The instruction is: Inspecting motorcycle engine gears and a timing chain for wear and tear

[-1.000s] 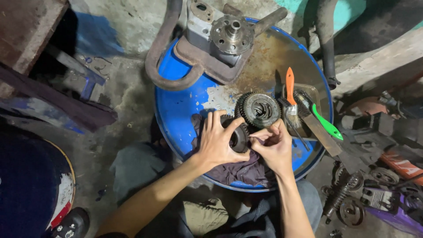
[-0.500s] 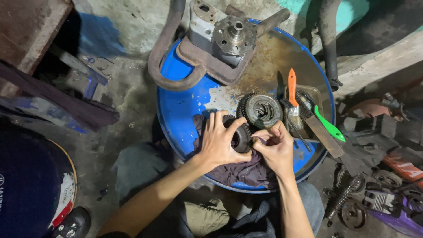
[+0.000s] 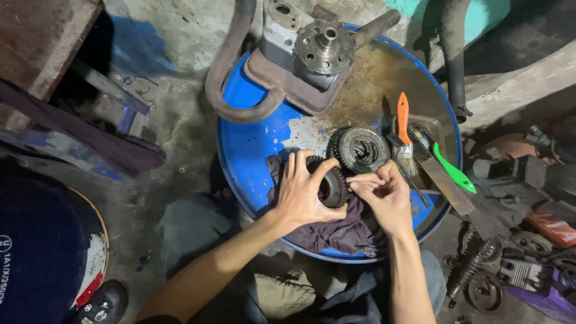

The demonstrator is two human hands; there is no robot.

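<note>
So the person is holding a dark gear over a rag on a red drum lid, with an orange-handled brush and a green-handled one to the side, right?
Not quite: the drum lid is blue, not red, as the head view shows. The rest holds: the left hand and right hand hold a dark gear over a rag, with an orange-handled brush and a green-handled brush to the side.
</note>
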